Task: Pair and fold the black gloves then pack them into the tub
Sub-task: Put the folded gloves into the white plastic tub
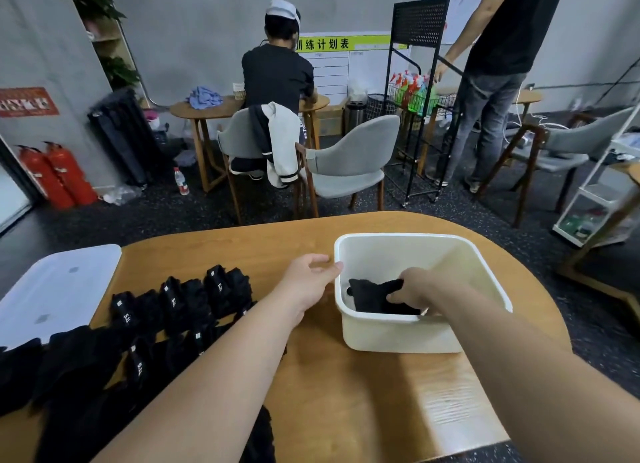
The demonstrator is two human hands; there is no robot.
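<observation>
My right grip [412, 287] holds a folded black glove pair [374, 296] down inside the white tub [398, 334]; my left grip [310, 279], fingers relaxed and empty, touches its rim.

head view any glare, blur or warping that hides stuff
Head view: wide-angle lens bends the table edge and tilts the walls; glare patch on the wood by the right forearm; the loose black gloves merge into a dark mass, only white labels distinct; tub interior reads clearly.

Grey walls [207, 12] and a dark speckled floor [173, 213] are seen, with grey chairs [349, 151] set beside a round wooden table [183, 111].
</observation>
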